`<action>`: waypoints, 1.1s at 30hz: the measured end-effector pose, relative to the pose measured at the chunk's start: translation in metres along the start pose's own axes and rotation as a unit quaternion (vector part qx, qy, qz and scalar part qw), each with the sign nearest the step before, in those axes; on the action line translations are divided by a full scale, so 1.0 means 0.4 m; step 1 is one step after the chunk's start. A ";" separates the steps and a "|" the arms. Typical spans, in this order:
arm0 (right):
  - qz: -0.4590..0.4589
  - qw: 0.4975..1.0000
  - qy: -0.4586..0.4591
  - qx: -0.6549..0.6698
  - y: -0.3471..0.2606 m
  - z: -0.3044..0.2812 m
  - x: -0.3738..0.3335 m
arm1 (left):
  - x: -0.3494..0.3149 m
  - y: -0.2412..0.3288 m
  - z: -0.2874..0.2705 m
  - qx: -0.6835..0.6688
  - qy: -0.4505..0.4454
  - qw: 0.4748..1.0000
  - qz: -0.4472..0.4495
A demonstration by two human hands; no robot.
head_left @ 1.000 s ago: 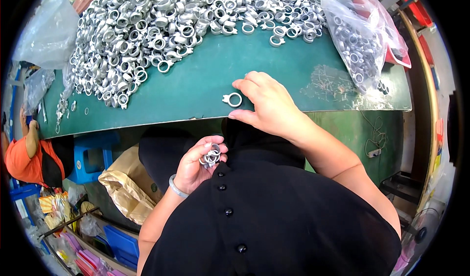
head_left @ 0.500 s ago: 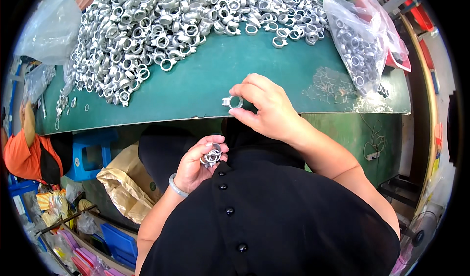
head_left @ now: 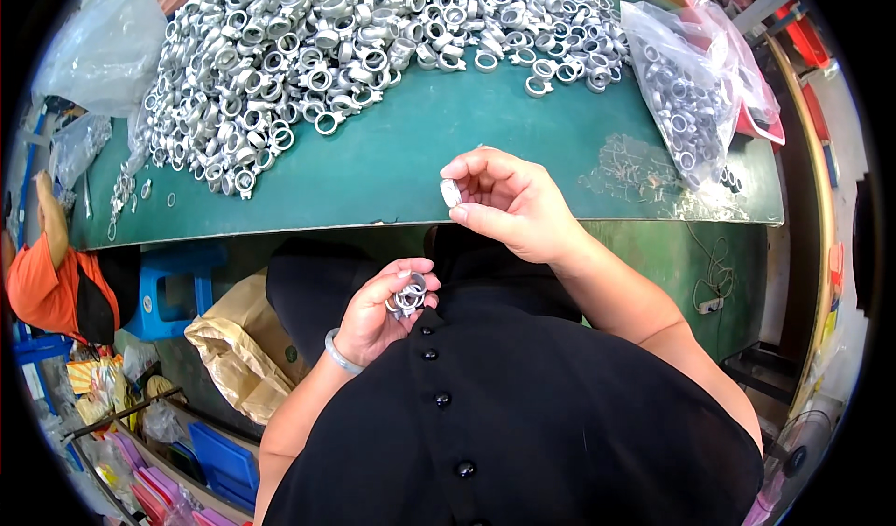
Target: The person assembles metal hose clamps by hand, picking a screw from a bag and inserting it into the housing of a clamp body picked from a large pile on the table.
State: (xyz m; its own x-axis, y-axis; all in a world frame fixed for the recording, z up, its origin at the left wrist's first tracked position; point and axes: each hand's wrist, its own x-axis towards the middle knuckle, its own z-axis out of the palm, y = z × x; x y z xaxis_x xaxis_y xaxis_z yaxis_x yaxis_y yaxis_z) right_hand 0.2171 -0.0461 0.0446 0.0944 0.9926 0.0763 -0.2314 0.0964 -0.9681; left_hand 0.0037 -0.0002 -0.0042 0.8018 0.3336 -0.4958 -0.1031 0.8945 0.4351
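Between the thumb and fingertips of my right hand (head_left: 516,199) is a silver metal ring (head_left: 451,193), turned so that its outer side faces up. It is held above the near edge of the green table (head_left: 411,162). Lower down, in front of my body, my left hand (head_left: 371,316) is curled around several similar metal rings (head_left: 407,295); some of them are partly covered by the fingers. A large heap of the same rings, each with a small lug (head_left: 280,50), covers the far left and middle of the table.
A clear plastic bag of rings (head_left: 686,106) lies at the right on a red tray (head_left: 761,126). Another clear bag (head_left: 98,50) is at the far left. A person in an orange sleeve (head_left: 45,288), a blue stool (head_left: 173,293) and a brown paper bag (head_left: 245,349) are on the left.
The ring in my right hand has turned from showing its round opening to showing its outer side. My left hand keeps its hold on the rings, almost unmoved.
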 end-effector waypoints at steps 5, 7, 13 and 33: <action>0.008 0.998 -0.014 0.068 0.006 -0.006 0.003 | 0.001 0.002 0.001 0.003 -0.002 1.000 0.001; 0.009 0.996 -0.016 0.087 0.005 -0.009 0.005 | 0.002 0.002 -0.003 0.007 -0.004 1.000 0.000; 0.095 0.944 -0.097 0.300 0.009 -0.029 0.011 | 0.001 0.003 0.001 0.014 0.005 1.000 0.004; 0.089 0.935 -0.170 0.299 0.024 -0.031 0.015 | -0.001 0.009 -0.001 0.027 -0.013 0.999 0.019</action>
State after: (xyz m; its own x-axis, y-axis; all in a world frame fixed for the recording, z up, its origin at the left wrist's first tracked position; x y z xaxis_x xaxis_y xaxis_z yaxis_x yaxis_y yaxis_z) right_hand 0.2275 -0.0399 0.0326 -0.2864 0.9531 0.0977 -0.7243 -0.1487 -0.6732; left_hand 0.0028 0.0029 -0.0029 0.8126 0.3585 -0.4595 -0.1019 0.8637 0.4936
